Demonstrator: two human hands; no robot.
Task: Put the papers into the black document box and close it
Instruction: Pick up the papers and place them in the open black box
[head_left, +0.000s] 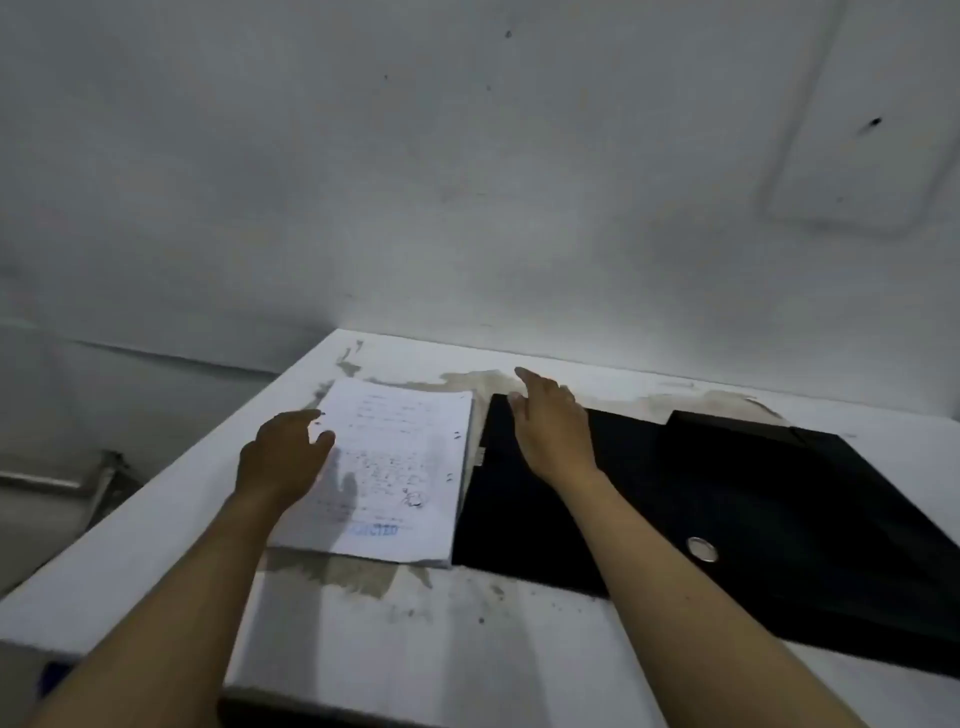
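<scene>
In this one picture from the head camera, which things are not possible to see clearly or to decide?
- Papers: the handwriting is too blurred to read; the left hand covers the stack's left edge.
- Black document box: too dark to tell whether it is open or shut; the right hand covers part of it, and the frame's right edge cuts it off.
- Table: the arms and the bottom edge hide its near part.

A stack of papers (387, 467) lay at the centre left of the frame. Near the bottom edge of its top sheet stood a blue stamp (375, 530), partly blurred, whose visible letters read "ECTED". Above the stamp ran lines of handwriting, too blurred to read. No other text could be read.
</scene>
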